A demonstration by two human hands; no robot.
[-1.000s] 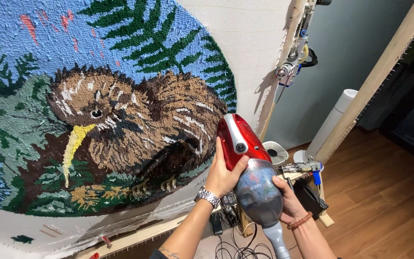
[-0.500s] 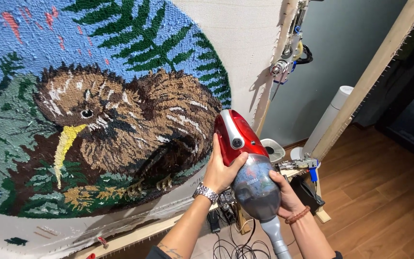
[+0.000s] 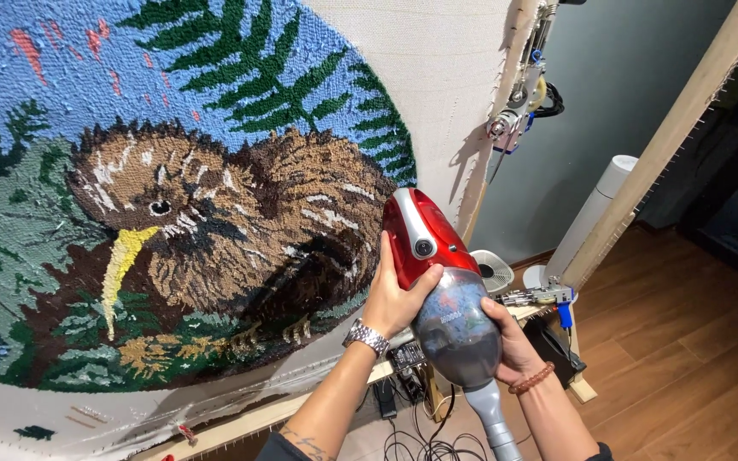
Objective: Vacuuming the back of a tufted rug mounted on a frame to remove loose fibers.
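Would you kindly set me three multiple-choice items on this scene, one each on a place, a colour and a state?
1. Where is the left hand?
A. on the vacuum's red body
B. on the floor
C. on the white fan

2. What colour is the bird's beak on the rug?
A. red
B. yellow
C. white

3. How is the vacuum held?
A. by one hand only
B. lying unheld on the floor
C. by both hands, off the floor

Answers:
1. A, the left palm lies against the red body.
2. B, the long beak is tufted in yellow.
3. C, the right hand cups the clear dust cup while the left grips the red part.
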